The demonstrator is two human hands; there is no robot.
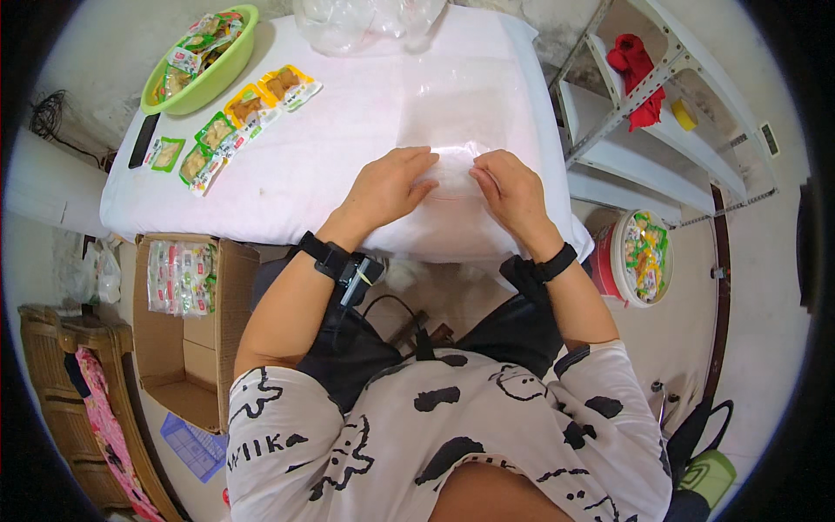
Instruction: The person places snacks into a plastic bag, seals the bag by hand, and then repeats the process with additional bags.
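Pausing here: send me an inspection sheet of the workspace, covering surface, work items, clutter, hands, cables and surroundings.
Surface: table under a white cloth.
Work items: clear plastic lying flat by the hands; green and yellow food packets laid out at left; green bowl of packets behind them.
Clutter: flat black object below the bowl; crumpled clear plastic bag at the far edge.
Hands: left hand and right hand at the clear plastic's near end; grip unclear.
Cables: dark coil by the left wall; dark cable near the lap.
Surroundings: cardboard box at left; shelf and bucket at right.
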